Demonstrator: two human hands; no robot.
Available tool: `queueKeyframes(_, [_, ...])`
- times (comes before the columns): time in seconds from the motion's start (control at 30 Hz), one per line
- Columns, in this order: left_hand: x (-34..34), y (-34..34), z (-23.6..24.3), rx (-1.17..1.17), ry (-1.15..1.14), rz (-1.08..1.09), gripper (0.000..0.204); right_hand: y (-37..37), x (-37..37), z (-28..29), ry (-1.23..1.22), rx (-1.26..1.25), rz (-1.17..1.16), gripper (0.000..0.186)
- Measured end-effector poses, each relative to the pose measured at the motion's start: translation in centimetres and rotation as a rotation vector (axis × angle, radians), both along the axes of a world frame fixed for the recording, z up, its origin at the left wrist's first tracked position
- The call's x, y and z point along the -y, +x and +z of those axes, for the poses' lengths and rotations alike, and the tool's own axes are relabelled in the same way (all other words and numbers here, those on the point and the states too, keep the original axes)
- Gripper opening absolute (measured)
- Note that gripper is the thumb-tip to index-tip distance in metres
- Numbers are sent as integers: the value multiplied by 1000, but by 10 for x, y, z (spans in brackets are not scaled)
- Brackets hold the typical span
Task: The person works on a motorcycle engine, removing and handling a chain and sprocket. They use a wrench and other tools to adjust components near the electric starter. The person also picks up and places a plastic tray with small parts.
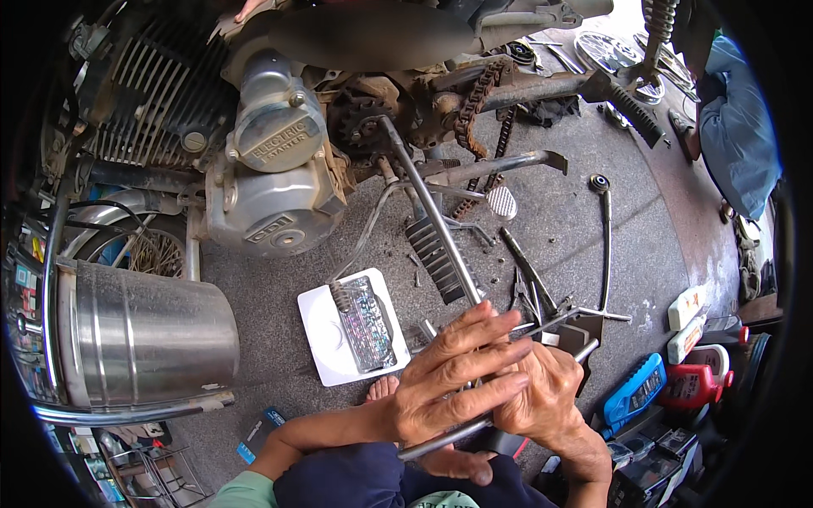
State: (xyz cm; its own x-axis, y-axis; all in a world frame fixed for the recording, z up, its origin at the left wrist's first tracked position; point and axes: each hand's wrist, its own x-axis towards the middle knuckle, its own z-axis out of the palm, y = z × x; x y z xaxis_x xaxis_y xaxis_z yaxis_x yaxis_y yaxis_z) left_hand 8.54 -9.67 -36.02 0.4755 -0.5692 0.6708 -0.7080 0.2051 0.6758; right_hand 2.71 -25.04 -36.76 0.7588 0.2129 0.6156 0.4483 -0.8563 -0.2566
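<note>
A long steel bar (432, 216) runs from the greasy sprocket (356, 123) on a motorcycle engine (275, 199) down to my hands, where another steel bar (445, 440) crosses it. My left hand (449, 381) lies over the bars, its fingers stretched out and slightly apart, reaching onto the right hand. My right hand (538, 394) is curled round the bars at their crossing; exactly which part it grips is partly hidden. A rusty chain (466, 127) hangs beside the sprocket. Below the engine, a white blister pack (322, 339) lies on the floor.
Tools (605, 237) and small parts lie on the speckled floor (644, 271). A steel cylinder (152, 339) is at left. Plastic bottles (635, 394) crowd the lower right. A person in blue trousers (732, 135) is at upper right. My bare foot (381, 389) shows below.
</note>
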Motion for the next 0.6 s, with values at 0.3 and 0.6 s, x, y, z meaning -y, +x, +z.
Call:
queueKeyframes(0.3, [33,-1,36,87,343,29,40,-20,-16,-71,662,-292,-38,9])
queueKeyframes(0.6, [36,1,48,122,429,22,38,-17,-24,-81,747,-314,-137,13])
